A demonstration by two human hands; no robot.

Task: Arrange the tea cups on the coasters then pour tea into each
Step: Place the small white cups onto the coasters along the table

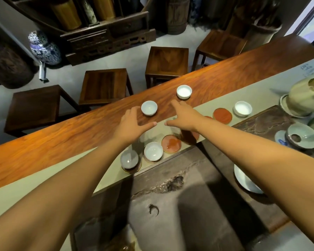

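Both hands reach mid-frame, fingers spread, gripping nothing: left hand [132, 124] beside one cup [149, 108], right hand [184, 115] below another [184, 91]. Writing at right edge unreadable.

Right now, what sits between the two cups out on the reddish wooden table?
In the head view, only the right hand's fingertips and bare wood lie between the left cup and the right cup.

No legible text, label, brand or number is being shown. Dark printed marks are being seen on the grey table runner [288, 77] at far right, too blurred to be read.
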